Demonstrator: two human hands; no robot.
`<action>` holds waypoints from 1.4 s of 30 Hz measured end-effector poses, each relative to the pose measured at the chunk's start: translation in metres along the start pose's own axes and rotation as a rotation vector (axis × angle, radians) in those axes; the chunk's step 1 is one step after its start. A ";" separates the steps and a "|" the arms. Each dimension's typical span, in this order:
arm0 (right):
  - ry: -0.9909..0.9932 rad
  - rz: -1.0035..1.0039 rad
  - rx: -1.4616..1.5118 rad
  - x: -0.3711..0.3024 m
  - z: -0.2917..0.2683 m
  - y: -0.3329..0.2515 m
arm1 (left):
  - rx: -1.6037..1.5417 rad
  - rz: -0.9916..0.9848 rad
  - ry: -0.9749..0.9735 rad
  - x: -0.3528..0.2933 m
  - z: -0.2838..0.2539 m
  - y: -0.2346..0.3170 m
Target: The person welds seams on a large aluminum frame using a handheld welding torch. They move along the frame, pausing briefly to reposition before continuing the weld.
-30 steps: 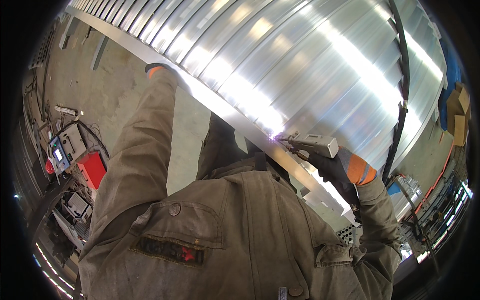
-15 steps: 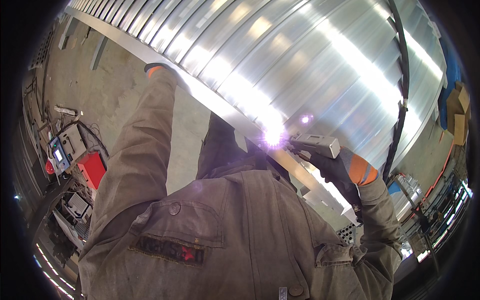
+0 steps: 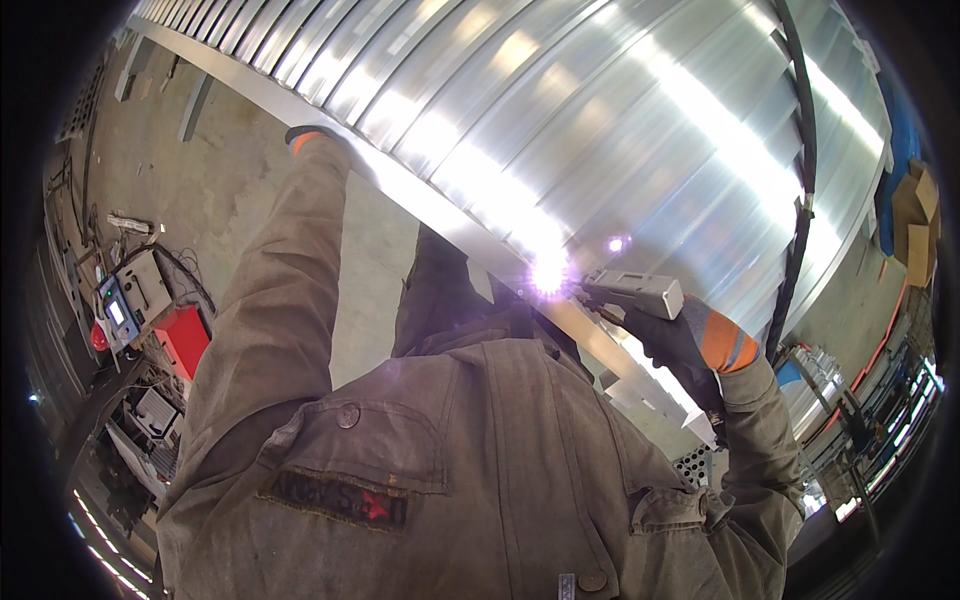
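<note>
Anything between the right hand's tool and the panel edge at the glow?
Nothing visible. The right hand holds the grey tool with its nose toward the bright glow at the near edge of the metal panel; glare hides the exact tip. The black cable crosses farther right, off that path.

Panel (image 3: 640, 150) silver, striped; torch (image 3: 645, 291) grey; right glove (image 3: 698, 338) black, orange, grey.

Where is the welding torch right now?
In the head view, the grey welding torch is right of centre, in the gloved right hand, its tip beside the bright flare at the near edge of the ribbed metal panel.
</note>
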State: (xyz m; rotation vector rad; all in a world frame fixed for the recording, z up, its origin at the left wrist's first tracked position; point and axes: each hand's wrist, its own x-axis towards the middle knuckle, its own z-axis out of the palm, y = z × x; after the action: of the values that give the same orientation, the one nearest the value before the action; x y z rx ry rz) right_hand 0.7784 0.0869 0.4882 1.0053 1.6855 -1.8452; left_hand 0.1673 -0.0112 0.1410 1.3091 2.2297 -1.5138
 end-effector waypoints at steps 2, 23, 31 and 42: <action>-0.002 0.225 0.216 0.000 -0.001 0.000 | 0.001 -0.007 0.005 0.004 0.006 0.002; -0.037 -0.002 -0.004 -0.014 0.002 0.007 | 0.112 0.001 -0.033 0.027 0.027 -0.001; -0.025 0.286 0.221 -0.018 0.000 0.000 | -0.027 -0.043 -0.054 0.038 0.038 0.000; -0.010 0.296 0.186 -0.021 0.003 0.003 | -0.036 -0.018 -0.100 0.029 0.030 -0.004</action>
State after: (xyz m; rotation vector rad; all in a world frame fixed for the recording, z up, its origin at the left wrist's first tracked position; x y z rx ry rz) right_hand 0.7933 0.0803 0.5021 1.2442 1.2945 -1.8257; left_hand 0.1363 -0.0191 0.1135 1.1794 2.2012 -1.5030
